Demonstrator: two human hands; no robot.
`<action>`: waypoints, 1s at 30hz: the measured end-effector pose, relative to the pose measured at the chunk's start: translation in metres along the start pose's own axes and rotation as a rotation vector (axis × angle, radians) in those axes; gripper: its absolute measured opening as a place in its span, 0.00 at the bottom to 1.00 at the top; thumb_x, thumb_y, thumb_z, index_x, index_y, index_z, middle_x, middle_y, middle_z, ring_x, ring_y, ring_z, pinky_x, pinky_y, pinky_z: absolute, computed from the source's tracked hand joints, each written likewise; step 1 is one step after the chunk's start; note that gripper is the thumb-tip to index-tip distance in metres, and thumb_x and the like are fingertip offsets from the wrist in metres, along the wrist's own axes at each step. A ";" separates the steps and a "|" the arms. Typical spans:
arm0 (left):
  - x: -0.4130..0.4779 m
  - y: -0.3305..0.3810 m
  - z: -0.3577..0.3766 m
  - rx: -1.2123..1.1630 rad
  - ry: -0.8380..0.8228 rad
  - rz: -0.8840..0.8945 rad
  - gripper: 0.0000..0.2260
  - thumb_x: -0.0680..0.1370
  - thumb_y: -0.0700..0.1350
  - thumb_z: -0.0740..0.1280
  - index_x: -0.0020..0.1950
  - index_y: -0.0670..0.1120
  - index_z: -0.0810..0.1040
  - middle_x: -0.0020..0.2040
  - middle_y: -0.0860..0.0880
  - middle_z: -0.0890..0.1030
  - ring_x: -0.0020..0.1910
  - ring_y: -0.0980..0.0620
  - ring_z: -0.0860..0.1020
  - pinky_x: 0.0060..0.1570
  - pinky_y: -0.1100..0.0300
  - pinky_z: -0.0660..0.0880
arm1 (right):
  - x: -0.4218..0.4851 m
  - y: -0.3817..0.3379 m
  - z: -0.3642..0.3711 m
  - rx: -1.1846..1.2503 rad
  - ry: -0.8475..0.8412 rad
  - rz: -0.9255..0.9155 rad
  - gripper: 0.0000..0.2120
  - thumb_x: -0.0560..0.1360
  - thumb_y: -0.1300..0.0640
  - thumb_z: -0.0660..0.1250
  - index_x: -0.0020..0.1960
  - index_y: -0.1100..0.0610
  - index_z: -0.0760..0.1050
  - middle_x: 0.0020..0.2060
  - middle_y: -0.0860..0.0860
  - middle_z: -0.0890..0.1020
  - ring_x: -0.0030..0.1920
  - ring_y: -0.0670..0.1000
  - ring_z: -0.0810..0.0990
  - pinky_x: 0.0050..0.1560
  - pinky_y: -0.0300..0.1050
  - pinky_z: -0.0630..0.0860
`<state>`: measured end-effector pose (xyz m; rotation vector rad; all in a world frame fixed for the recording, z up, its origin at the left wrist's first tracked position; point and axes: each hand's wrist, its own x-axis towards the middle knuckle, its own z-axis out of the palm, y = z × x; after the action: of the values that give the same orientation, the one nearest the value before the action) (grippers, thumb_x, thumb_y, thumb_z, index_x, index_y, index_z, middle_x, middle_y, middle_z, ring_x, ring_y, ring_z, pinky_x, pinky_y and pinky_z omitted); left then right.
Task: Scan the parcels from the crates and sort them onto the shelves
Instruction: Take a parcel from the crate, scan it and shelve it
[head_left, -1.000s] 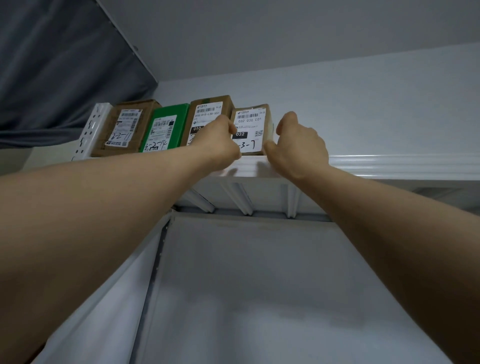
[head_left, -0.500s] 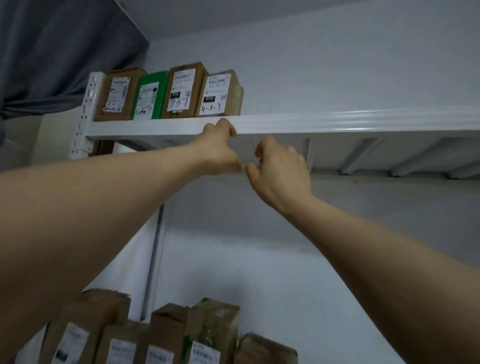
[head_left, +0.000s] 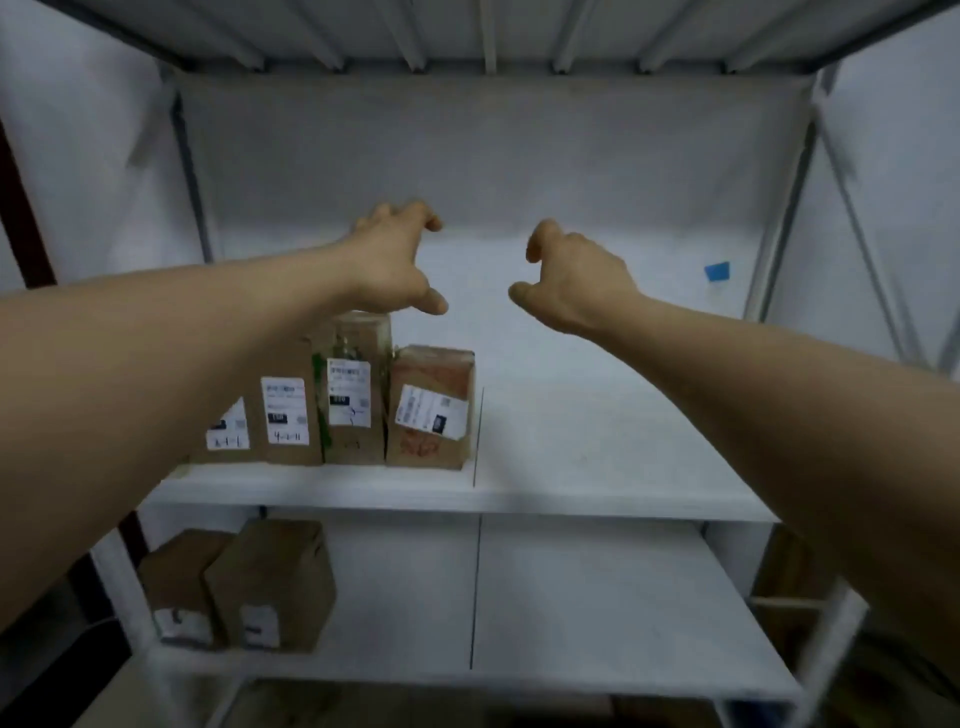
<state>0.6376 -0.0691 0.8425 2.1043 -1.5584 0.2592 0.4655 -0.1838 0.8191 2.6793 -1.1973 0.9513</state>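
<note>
Head view: left hand and right hand hang empty, fingers loosely curled, in front of the middle shelf. Sorted parcels stand upright in a row at the shelf's left end, just below the left hand, the nearer one. No crate is in view.

**Background items, not for sorting**

1. Blue patch: small and four-sided. You'll find it stuck on the pale back wall, to your right.
2. Dark reddish-brown upright: at your far left edge, slanting slightly in view.
3. Brown shapes: low on your right, too blurred to identify.
</note>
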 end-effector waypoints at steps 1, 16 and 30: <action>-0.012 0.001 0.012 -0.016 -0.038 -0.005 0.41 0.70 0.52 0.80 0.76 0.52 0.62 0.74 0.44 0.65 0.71 0.40 0.68 0.68 0.46 0.70 | -0.019 0.007 0.003 0.000 -0.051 0.040 0.21 0.76 0.48 0.66 0.65 0.54 0.68 0.53 0.54 0.78 0.53 0.58 0.77 0.53 0.53 0.73; -0.219 0.065 0.251 -0.457 -0.673 -0.234 0.39 0.70 0.49 0.81 0.75 0.51 0.64 0.74 0.44 0.64 0.70 0.41 0.69 0.69 0.43 0.71 | -0.329 0.132 0.081 0.154 -0.712 0.664 0.33 0.75 0.44 0.73 0.72 0.58 0.66 0.68 0.58 0.74 0.65 0.60 0.74 0.61 0.52 0.74; -0.354 0.236 0.426 -0.679 -1.065 -0.481 0.36 0.75 0.41 0.77 0.78 0.41 0.62 0.74 0.44 0.68 0.69 0.46 0.70 0.67 0.53 0.71 | -0.545 0.306 0.078 0.370 -0.806 1.193 0.16 0.76 0.55 0.73 0.60 0.61 0.77 0.55 0.55 0.81 0.54 0.54 0.79 0.54 0.48 0.77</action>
<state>0.2416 -0.0364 0.3903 1.9762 -1.2133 -1.5367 0.0166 -0.0620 0.3945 2.4527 -3.2127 -0.0477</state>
